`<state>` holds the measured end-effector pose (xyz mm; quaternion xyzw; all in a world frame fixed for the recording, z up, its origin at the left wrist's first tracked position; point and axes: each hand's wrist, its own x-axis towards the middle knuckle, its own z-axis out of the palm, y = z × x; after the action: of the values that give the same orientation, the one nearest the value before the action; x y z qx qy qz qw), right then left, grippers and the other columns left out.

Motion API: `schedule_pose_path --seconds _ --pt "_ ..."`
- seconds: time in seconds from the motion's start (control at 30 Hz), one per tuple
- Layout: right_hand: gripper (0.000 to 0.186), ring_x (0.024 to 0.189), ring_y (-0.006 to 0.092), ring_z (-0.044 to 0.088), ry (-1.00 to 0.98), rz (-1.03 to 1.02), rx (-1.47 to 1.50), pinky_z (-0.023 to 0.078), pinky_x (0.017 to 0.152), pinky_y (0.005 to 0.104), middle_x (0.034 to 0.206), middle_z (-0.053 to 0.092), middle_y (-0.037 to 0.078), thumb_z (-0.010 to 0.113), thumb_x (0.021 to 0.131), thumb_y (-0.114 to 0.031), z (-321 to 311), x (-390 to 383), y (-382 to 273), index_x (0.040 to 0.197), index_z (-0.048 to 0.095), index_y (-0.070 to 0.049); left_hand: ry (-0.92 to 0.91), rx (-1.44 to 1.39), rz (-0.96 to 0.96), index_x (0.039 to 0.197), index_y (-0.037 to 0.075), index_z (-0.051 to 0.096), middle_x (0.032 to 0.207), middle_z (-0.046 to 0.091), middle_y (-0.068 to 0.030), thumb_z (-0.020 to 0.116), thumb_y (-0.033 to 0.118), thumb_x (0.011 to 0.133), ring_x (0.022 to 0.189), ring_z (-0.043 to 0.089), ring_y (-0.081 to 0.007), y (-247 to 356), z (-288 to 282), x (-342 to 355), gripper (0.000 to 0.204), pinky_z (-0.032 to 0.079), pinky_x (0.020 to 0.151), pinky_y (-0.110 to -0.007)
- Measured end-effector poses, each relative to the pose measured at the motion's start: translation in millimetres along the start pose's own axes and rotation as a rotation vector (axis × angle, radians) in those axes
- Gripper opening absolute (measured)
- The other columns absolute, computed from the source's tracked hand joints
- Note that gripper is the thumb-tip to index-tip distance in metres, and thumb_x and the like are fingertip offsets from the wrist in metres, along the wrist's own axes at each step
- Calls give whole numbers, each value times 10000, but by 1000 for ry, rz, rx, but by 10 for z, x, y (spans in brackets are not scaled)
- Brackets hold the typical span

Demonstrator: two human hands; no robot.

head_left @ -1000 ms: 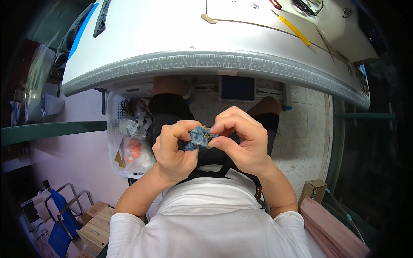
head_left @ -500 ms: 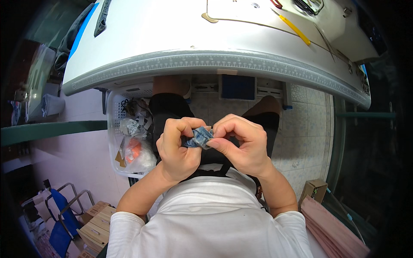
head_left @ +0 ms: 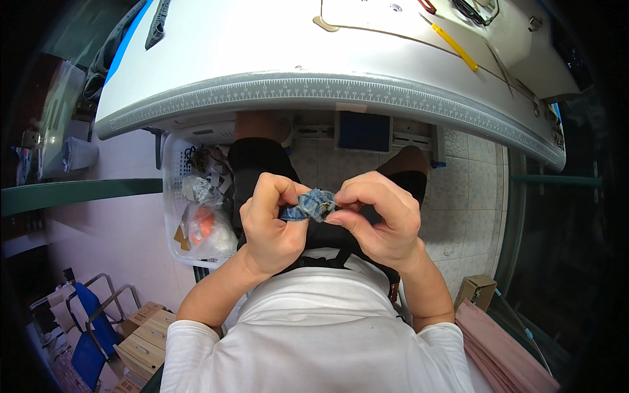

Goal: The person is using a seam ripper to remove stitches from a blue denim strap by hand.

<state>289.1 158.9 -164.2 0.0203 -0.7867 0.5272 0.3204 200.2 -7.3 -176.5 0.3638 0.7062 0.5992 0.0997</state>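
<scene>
Denim piece [head_left: 317,205], off table's [head_left: 229,49] near edge, gripped in my left hand [head_left: 272,223]; right hand [head_left: 385,213] at its edge, can't tell if pinching. I see white basket [head_left: 173,167] below table, left; ruler strip [head_left: 308,88] between hands and yellow-handled tool [head_left: 457,49], table's right.

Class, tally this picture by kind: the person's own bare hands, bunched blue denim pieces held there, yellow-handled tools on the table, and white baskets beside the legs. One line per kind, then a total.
Bare hands: 2 (left hand, right hand)
Bunched blue denim piece: 1
Yellow-handled tool: 1
White basket: 1
Total: 5
</scene>
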Motion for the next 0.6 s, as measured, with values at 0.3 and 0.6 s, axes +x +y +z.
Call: schedule_pose_path --seconds 0.3,0.6 --pt "173 593 146 563 -100 32 27 433 491 259 804 629 81 780 756 43 11 -25 43 820 630 -14 30 -77 -20 912 23 411 811 636 -108 549 -168 766 704 571 -72 -5 10 15 277 485 629 -207" --pt "146 590 105 582 25 142 271 465 512 224 814 656 93 622 859 125 61 -92 -24 868 546 0 -1 20 -104 1005 -22 566 752 658 -112 569 -136 711 659 656 -126 -48 45 13 316 491 591 -239"
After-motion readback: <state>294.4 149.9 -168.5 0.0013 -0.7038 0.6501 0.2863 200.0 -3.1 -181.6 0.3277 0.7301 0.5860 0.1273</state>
